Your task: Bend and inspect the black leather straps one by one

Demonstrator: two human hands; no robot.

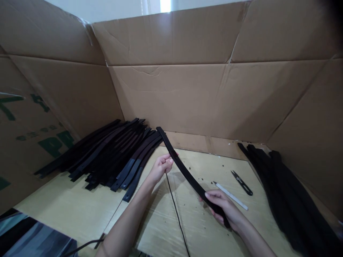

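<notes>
A long, narrow black strap (187, 175) is held up at a slant above the table, its upper end near the pile of strips at the left. My right hand (221, 207) grips it near its lower end, thumb on top and fingers beneath. My left hand (162, 166) pinches the strap's edge higher up, with thumb and fingers pressed together. A thin black cord (175, 208) runs from just below my left hand to the bottom of the view. Whether that hand also holds the cord, I cannot tell.
Many flat black strips (115, 153) lie piled on the left. More black fabric pieces (278, 192) rest along the right. Thread snips (242, 182) and a white pen-like stick (232, 196) lie on the table (166, 232), among dark scraps. Tall cardboard walls (166, 96) enclose the back and sides.
</notes>
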